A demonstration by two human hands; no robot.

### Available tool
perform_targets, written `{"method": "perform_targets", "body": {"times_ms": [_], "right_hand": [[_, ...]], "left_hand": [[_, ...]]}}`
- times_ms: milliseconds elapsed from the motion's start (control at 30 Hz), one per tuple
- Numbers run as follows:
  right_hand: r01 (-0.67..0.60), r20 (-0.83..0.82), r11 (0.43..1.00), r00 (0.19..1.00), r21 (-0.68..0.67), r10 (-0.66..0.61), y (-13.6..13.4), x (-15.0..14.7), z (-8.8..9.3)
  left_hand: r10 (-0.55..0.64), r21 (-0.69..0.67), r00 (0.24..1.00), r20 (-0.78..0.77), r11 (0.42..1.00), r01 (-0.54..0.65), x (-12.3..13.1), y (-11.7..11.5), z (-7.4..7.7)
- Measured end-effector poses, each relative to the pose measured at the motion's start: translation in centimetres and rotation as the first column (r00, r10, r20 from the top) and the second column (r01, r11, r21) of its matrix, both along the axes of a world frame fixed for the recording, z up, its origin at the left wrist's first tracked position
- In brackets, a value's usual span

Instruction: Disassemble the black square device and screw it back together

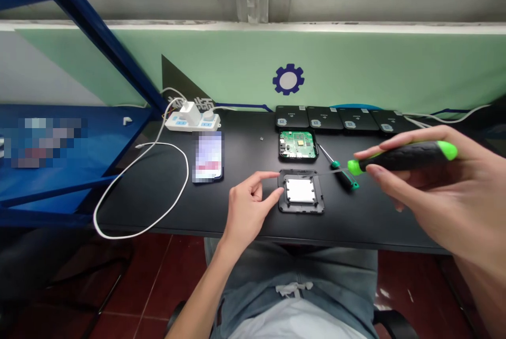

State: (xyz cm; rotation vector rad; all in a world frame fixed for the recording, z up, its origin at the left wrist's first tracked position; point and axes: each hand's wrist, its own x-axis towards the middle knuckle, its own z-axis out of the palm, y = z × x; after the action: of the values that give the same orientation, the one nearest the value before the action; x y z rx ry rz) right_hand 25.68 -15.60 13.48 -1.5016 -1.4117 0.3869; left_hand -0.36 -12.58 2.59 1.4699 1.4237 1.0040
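Note:
My right hand (443, 186) is closed around a screwdriver (407, 157) with a black and bright green handle. Its thin shaft points left, and the tip is over the upper part of a square black cover (321, 204). A white metal plate (300, 190) sits in the middle of that cover, which lies flat on the table. At the cover's left edge is my left hand (249, 202), thumb and index finger apart, fingertips at the rim. Just behind the cover lies a black case with a green circuit board (292, 141). A second screwdriver (344, 175), black and green, rests to the right.
Several black boxes (324, 117) line the back of the black table (245, 144). On the left are a phone (208, 157), a white power strip (193, 122) and a looped white cable (185, 181). A tiny part (261, 138) lies behind my left hand.

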Motion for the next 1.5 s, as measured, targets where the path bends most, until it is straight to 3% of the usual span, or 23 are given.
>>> {"method": "perform_targets", "body": {"times_ms": [233, 400, 667, 1500], "right_hand": [[-0.260, 0.110, 0.965, 0.960, 0.017, 0.257, 2.2, -0.1, -0.7], [-0.366, 0.164, 0.930, 0.917, -0.010, 0.363, 3.3, -0.9, 0.1], [-0.436, 0.163, 0.894, 0.880, -0.100, 0.447, 4.6, -1.8, 0.3], [-0.517, 0.266, 0.851, 0.810, -0.097, 0.522, 6.2, -3.1, 0.2]], "left_hand": [[-0.034, 0.037, 0.998, -0.044, 0.999, 0.035, 0.5, 0.5, -0.9], [-0.075, 0.039, 0.994, -0.084, 0.996, 0.078, 0.9, 1.0, -0.9], [-0.127, 0.034, 0.981, -0.149, 0.991, 0.133, 1.1, 1.2, -0.9], [-0.150, 0.034, 0.947, -0.284, 0.985, 0.167, 1.1, 1.3, -1.3]]}}
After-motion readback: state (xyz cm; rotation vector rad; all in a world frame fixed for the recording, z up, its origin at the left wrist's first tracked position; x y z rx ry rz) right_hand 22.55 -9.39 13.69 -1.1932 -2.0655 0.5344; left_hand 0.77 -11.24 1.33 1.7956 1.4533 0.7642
